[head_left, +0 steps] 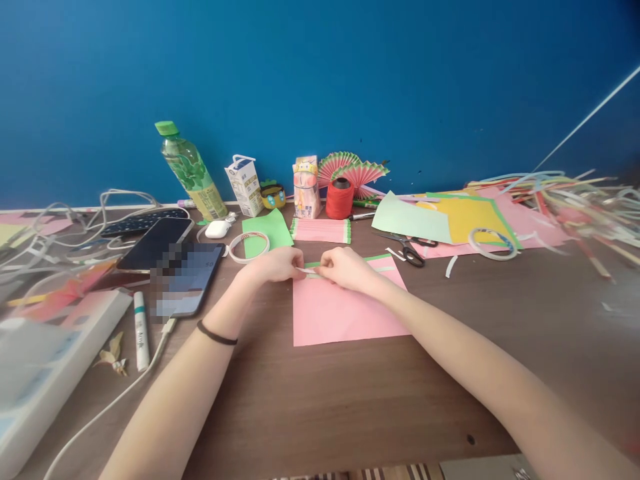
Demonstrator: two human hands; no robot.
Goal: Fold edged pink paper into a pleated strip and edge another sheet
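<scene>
A pink sheet of paper (345,313) lies on the desk in front of me, with a green strip (379,258) along its far edge and pale tape-like strips on it. At its far left corner my left hand (281,264) is closed, thumb and finger pinching one end of a narrow white strip (308,271). My right hand (345,267) rests over the sheet's far edge, its fingers pinched at the other end of that strip. The fingertips are small here, and part of the strip is hidden by them.
Behind the sheet lie a pleated pink paper (321,231), a green paper (275,233) and a tape roll (249,247). Scissors (407,250) and another tape roll (493,244) are to the right. Phones, cables and a marker (141,331) crowd the left; a bottle (193,173) leans near the wall.
</scene>
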